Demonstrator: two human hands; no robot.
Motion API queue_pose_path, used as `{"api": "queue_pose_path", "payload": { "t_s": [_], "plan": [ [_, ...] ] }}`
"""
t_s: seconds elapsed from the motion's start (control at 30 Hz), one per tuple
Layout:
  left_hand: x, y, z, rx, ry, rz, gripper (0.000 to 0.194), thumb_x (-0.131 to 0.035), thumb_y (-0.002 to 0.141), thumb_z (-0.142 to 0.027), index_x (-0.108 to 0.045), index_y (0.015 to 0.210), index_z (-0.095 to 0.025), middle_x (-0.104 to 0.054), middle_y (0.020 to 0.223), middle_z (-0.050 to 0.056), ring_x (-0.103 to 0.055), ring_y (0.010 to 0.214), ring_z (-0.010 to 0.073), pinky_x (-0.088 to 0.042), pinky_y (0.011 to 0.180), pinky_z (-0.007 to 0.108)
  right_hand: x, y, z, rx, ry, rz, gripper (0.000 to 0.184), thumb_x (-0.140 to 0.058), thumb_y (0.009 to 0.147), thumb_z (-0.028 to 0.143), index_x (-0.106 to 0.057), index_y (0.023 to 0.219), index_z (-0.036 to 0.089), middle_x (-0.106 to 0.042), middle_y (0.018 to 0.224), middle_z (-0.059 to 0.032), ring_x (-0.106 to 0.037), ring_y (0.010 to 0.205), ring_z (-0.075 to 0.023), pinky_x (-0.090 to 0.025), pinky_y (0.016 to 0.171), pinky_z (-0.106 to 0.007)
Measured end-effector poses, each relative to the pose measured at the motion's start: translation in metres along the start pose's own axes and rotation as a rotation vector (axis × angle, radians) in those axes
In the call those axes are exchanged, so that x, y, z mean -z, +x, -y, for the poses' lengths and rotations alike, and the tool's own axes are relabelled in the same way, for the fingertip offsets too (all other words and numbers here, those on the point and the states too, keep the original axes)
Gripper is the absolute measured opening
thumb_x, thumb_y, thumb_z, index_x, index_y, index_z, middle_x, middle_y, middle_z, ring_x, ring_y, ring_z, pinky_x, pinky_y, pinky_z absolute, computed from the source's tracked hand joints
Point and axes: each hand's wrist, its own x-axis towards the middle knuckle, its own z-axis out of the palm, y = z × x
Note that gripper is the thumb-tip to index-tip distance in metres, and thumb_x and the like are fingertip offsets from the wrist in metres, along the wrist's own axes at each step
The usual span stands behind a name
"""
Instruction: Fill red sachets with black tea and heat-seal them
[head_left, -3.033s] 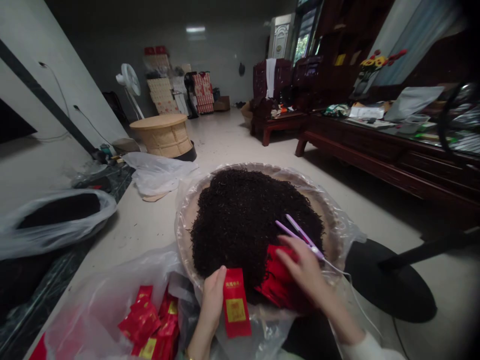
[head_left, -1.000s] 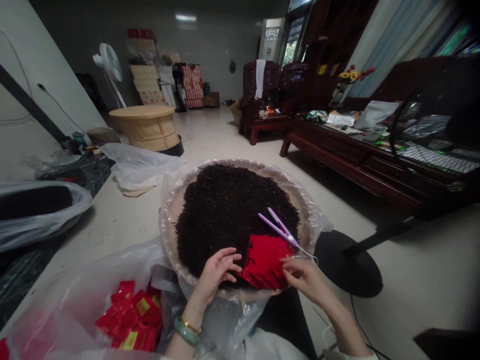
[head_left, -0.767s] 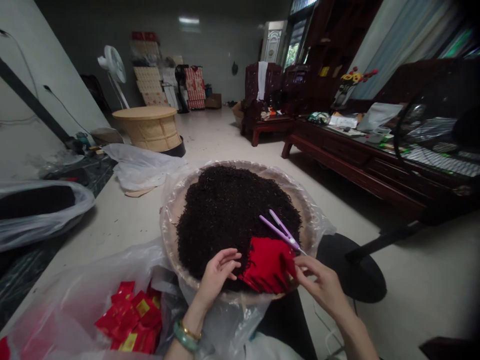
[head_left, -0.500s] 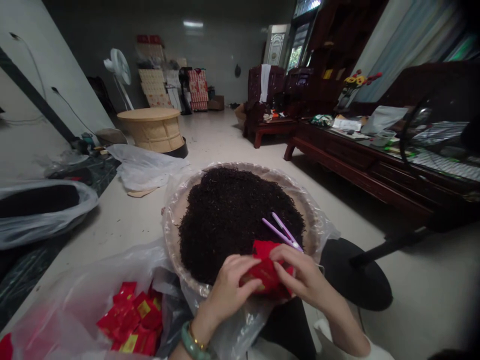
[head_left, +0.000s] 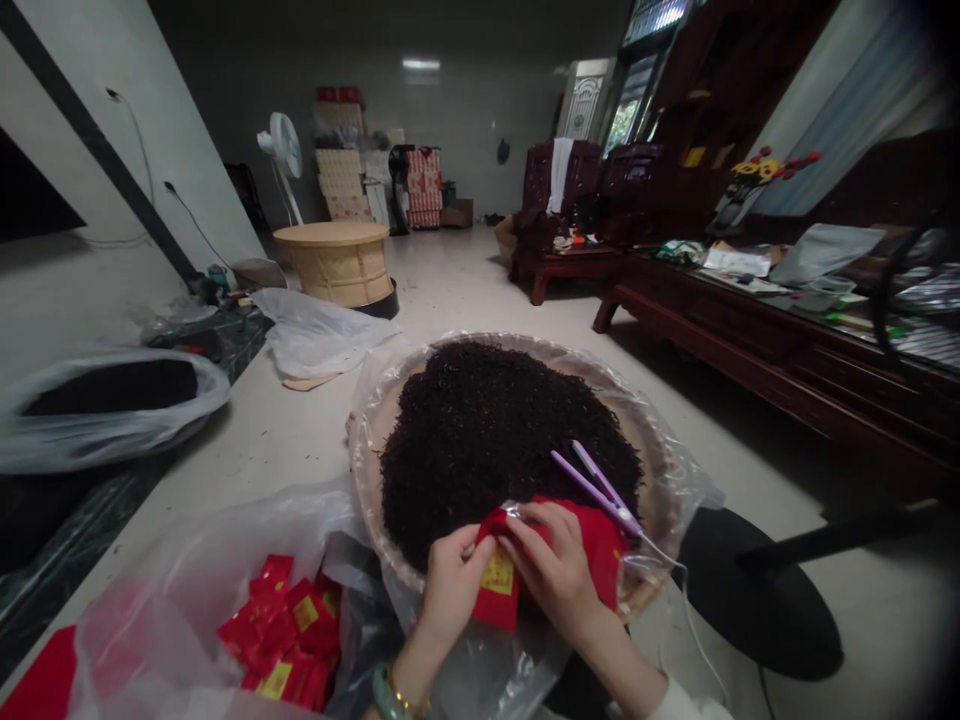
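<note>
- Red glossy packet [head_left: 496,597], yellow label, roughly upright over the near rim of the round basket [head_left: 365,440]; top edge bent in the hands.
- Left hand [head_left: 448,590]: fingers nearly closed, thumb and index pinching the packet's upper left corner.
- Right hand [head_left: 559,570]: thumb and forefingers closed at the top edge, other fingers loosely curled.
- Handling, my judgement: light, even pinch on both sides of the mouth; work the top layers with fingertips, no hard creases. Thin film likely slips or crumples if squeezed; a level packet would guard against spills. Contents: cannot tell.
- Basket: clear crinkly plastic liner, heap of dark, dry, twisted strands [head_left: 499,430].
- Near right edge: flat red packets [head_left: 604,550], overlapping; smooth purple hinged tool [head_left: 600,490] beside them, arms spread, white cord.
- Left of basket: cloudy plastic bag [head_left: 176,580], creased red packets [head_left: 274,620] jumbled inside.
</note>
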Motion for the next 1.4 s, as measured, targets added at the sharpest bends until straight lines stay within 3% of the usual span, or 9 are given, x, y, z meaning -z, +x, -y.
{"api": "queue_pose_path", "payload": {
  "t_s": [0.13,0.27,0.4,0.67,0.77,0.9,1.0,1.1,1.4],
  "plan": [
    [0.003,-0.003,0.004,-0.039,0.116,0.023,0.032,-0.062,0.077,-0.045,-0.074,0.073,-0.015,-0.070,0.066,0.004,-0.060,0.062,0.0178,-0.047,0.057,0.024,0.006,0.008,-0.004,0.064,0.098,0.123,0.011,-0.052,0.092,0.016,-0.062,0.091,0.020,-0.064,0.079,-0.0058,-0.055,0.073,-0.0181,-0.048,0.066,-0.033],
    [0.013,0.000,0.004,-0.006,0.065,0.037,0.040,-0.057,0.080,-0.050,-0.076,0.081,-0.015,-0.074,0.075,0.006,-0.063,0.068,0.0203,-0.050,0.061,0.027,0.012,0.015,-0.004,0.089,0.186,0.271,0.013,-0.045,0.095,0.016,-0.054,0.086,0.019,-0.064,0.073,-0.0026,-0.053,0.065,-0.0153,-0.042,0.065,-0.031],
    [0.022,0.002,-0.004,-0.048,0.142,-0.005,0.024,-0.066,0.074,-0.038,-0.075,0.074,-0.016,-0.075,0.074,0.006,-0.066,0.070,0.0214,-0.052,0.066,0.028,0.018,0.019,0.002,0.081,0.289,0.355,0.015,-0.041,0.096,0.016,-0.052,0.086,0.019,-0.063,0.069,-0.0005,-0.049,0.059,-0.0127,-0.040,0.067,-0.030],
    [0.026,-0.005,-0.018,-0.461,0.433,0.012,0.019,-0.057,0.085,-0.025,-0.076,0.086,-0.025,-0.077,0.089,0.007,-0.070,0.081,0.0236,-0.052,0.078,0.036,0.014,0.016,0.013,-0.189,0.319,0.764,0.029,-0.049,0.092,0.037,-0.063,0.074,0.020,-0.063,0.069,-0.0044,-0.056,0.069,-0.0208,-0.044,0.062,-0.031],
    [0.032,0.000,-0.015,-0.568,0.567,0.015,0.022,-0.053,0.089,-0.025,-0.075,0.095,-0.026,-0.077,0.092,0.007,-0.070,0.089,0.0246,-0.050,0.083,0.040,0.007,0.014,0.010,-0.280,0.401,0.789,0.035,-0.039,0.097,0.035,-0.066,0.080,0.021,-0.067,0.076,-0.0051,-0.058,0.073,-0.0211,-0.047,0.071,-0.033],
    [0.045,0.003,-0.009,-0.615,0.856,0.037,0.040,-0.059,0.087,-0.035,-0.060,0.126,-0.025,-0.066,0.123,0.012,-0.060,0.112,0.0279,-0.044,0.096,0.047,0.005,0.019,0.006,-0.435,0.621,0.740,0.039,-0.034,0.098,0.042,-0.065,0.110,0.021,-0.069,0.107,-0.0080,-0.060,0.101,-0.0235,-0.044,0.095,-0.040],
    [0.046,0.001,-0.006,-0.680,1.097,0.042,0.066,-0.070,0.078,-0.033,-0.045,0.138,-0.025,-0.052,0.139,0.013,-0.043,0.129,0.0342,-0.025,0.108,0.059,0.006,0.023,0.006,-0.530,0.752,0.782,0.048,-0.033,0.096,0.051,-0.063,0.118,0.020,-0.069,0.110,-0.0087,-0.061,0.104,-0.0241,-0.045,0.097,-0.040],
    [0.041,-0.002,0.001,-0.759,1.223,-0.036,0.066,-0.068,0.077,-0.019,-0.045,0.138,-0.026,-0.048,0.143,0.013,-0.033,0.136,0.0369,-0.010,0.108,0.066,0.004,0.026,0.010,-0.591,0.822,0.823,0.057,-0.031,0.094,0.060,-0.065,0.115,0.019,-0.070,0.105,-0.0089,-0.063,0.097,-0.0243,-0.047,0.094,-0.042],
    [0.040,0.003,0.026,-0.664,1.110,-0.109,0.063,-0.067,0.070,-0.010,-0.055,0.130,-0.024,-0.062,0.130,0.010,-0.052,0.110,0.0331,-0.043,0.086,0.047,-0.020,0.025,0.012,-0.741,0.994,0.775,0.073,-0.024,0.089,0.071,-0.067,0.111,0.016,-0.068,0.112,-0.0093,-0.060,0.108,-0.0231,-0.040,0.104,-0.044]
  ]
}}
